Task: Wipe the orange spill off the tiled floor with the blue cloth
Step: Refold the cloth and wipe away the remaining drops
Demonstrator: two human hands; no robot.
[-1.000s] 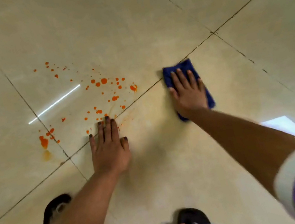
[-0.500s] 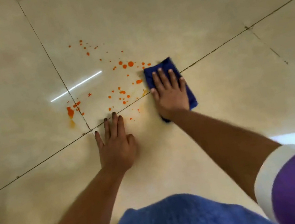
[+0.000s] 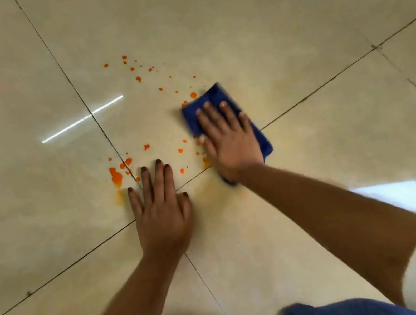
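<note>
On the beige tiled floor [image 3: 39, 187], the largest blot of the orange spill [image 3: 115, 176] lies leftmost. The left hand [image 3: 161, 215] rests beside it, flat, fingers straight, holding nothing. Rightward, the right hand [image 3: 229, 142] presses flat on the folded blue cloth [image 3: 218, 94]; I'd sweep left with steady pressure, overlapping passes. No containers are visible.

The floor [image 3: 274, 20] is glossy cream tile with dark grout lines crossing just under the left hand [image 3: 163, 215], which lies flat on it, fingers straight. Orange drops of the spill [image 3: 116, 176] scatter over the tile beyond that hand, the biggest blot at the left grout line with a pale smear below. The cloth [image 3: 221, 96] lies flat on the floor under the right hand [image 3: 230, 142], its far corner touching the nearest drops.
</note>
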